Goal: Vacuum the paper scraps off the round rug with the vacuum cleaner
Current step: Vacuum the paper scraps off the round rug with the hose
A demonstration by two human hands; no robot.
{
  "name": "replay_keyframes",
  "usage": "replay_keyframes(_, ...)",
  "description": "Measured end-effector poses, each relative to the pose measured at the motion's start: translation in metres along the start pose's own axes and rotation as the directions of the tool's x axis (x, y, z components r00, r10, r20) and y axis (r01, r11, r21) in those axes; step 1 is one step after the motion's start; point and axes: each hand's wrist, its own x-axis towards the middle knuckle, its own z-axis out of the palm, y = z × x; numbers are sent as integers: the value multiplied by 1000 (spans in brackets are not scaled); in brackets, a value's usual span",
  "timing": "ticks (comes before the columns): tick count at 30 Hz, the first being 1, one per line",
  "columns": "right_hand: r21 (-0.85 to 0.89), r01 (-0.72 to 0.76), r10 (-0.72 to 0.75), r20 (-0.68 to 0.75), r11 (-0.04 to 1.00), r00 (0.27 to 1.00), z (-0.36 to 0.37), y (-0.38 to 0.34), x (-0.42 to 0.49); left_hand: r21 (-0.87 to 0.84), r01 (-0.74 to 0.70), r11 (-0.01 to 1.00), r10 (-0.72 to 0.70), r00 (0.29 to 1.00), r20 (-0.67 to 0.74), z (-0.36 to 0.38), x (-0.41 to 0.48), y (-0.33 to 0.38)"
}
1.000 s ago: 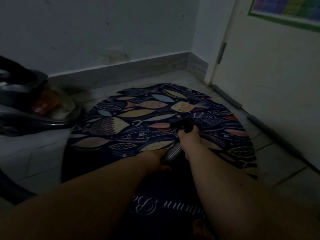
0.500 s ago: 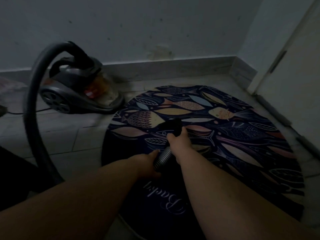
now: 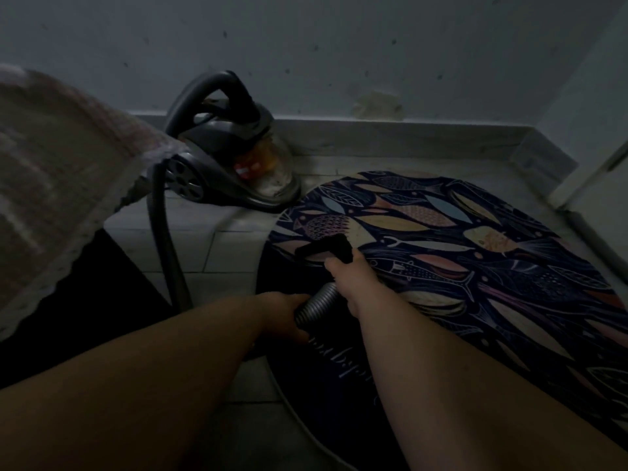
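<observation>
A round dark rug (image 3: 492, 266) printed with fish and leaves lies on the tiled floor. My right hand (image 3: 353, 277) grips the black nozzle (image 3: 326, 249), which lies on the rug near its left side. My left hand (image 3: 285, 314) holds the ribbed grey hose (image 3: 317, 302) just behind it. The grey canister vacuum cleaner (image 3: 234, 158) stands on the floor beyond the rug's left edge, against the wall. I see no paper scraps on the rug in this dim light.
A pale crocheted cloth (image 3: 57, 185) hangs over a dark surface at the left. The hose (image 3: 166, 232) runs down past it. The wall skirting (image 3: 407, 137) lies behind and a white door (image 3: 611, 164) at the right.
My view has swung left: the rug shifted right in view, the vacuum body came fully into sight, and the cloth appeared. Both hands kept their hold, the nozzle now nearer the rug's left edge.
</observation>
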Motion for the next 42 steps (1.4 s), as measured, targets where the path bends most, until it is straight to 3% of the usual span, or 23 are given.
replay_keyframes(7,8,-53,53,-41,999,998,24,3,-39,125,-34,992,31,999,20,4,-34,-21)
replay_keyframes(17,3,50,-48,-241,999,969,30,-25,-107,16,-148,989,149,987,-64,-2,-71,-33)
replay_keyframes(25,102,76,-61,-136,992,989,25,4,-83,-32,-117,993,115,992,-57,20,-49,-24)
replay_keyframes(32,206,-26,40,-68,978,997,26,31,-51,-63,-96,993,92,994,-66,37,-20,-23)
replay_keyframes(42,170,-63,90,-152,983,984,2,27,-34,-77,-200,977,190,974,-124,37,3,-8)
